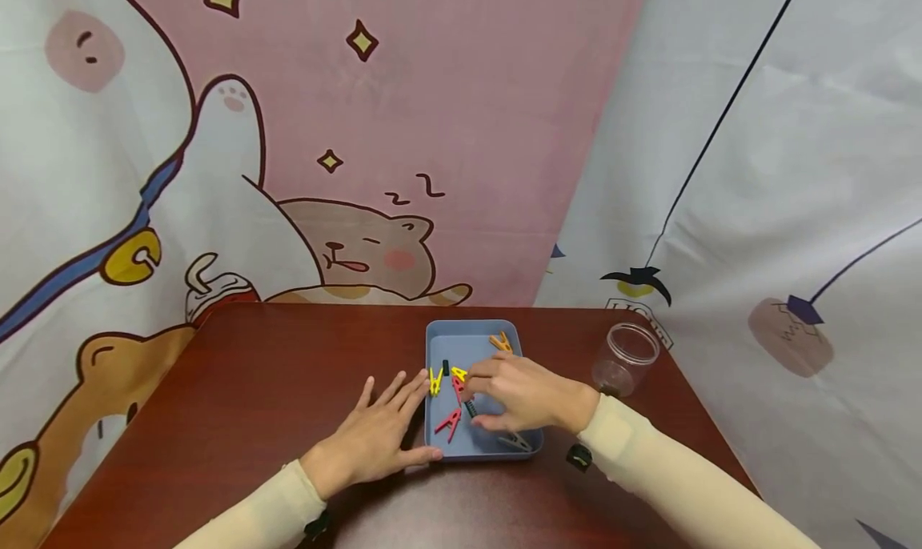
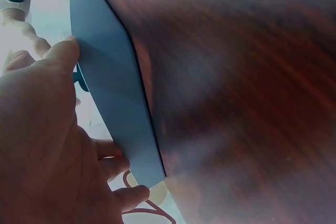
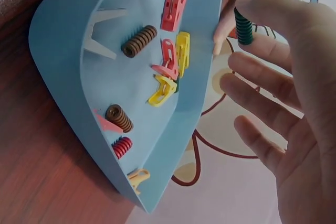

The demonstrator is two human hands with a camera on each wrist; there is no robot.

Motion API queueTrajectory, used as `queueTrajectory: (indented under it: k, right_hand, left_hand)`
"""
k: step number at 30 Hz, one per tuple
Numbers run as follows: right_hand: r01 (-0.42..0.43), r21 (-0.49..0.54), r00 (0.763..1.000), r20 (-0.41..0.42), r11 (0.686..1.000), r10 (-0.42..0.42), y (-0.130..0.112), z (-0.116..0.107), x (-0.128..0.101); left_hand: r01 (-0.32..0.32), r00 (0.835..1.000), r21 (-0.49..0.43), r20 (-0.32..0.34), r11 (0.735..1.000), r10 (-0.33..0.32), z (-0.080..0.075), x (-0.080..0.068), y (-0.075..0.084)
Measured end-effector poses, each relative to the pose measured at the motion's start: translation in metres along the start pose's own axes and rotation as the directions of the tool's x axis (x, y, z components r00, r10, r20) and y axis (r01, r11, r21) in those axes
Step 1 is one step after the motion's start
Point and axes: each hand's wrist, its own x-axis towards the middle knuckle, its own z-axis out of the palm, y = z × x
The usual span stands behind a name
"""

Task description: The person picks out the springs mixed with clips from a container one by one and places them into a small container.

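Observation:
My right hand [image 1: 522,395] is over the blue tray [image 1: 475,457]. Between its thumb and index finger it pinches a dark green coil spring [image 3: 243,27], the other fingers spread apart. On the table at the tray's left side rests my left hand [image 1: 378,437], fingers extended along the tray wall and thumb at the near corner. Inside the tray lie red clothespins [image 1: 449,424], yellow clothespins [image 1: 435,382], an orange clothespin [image 1: 500,342] and a grey clothespin [image 1: 515,440]. Brown springs [image 3: 139,41] and a red spring [image 3: 122,147] also lie there, visible in the right wrist view.
A clear round jar [image 1: 625,361] stands on the brown table [image 1: 302,357] to the right of the tray, behind my right forearm. Cartoon-printed cloth [image 1: 468,133] hangs behind and beside the table.

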Motion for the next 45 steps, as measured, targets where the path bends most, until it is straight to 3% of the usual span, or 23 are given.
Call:
queueTrajectory:
  k: [12,22,36,45]
  right_hand:
    - [-0.082,0.03,0.973,-0.214,0.996,0.087,0.006,0.0,-0.022]
    - [-0.189,0.057,0.938,-0.285,0.98,0.197,0.01,-0.006,-0.045]
    - [-0.336,0.112,0.874,-0.332,0.935,0.354,0.016,-0.019,-0.075]
    - [-0.383,0.135,0.811,-0.424,0.914,0.403,0.025,-0.022,-0.097]
  left_hand:
    - [-0.01,1.0,-0.003,-0.015,1.0,0.01,0.003,-0.001,-0.002]
    - [-0.021,1.0,-0.019,-0.016,1.0,0.021,0.003,0.0,0.001]
    - [-0.017,1.0,-0.002,-0.019,1.0,0.017,0.004,-0.002,0.0]
    - [-0.018,1.0,-0.004,-0.016,1.0,0.018,0.003,-0.002,0.001]
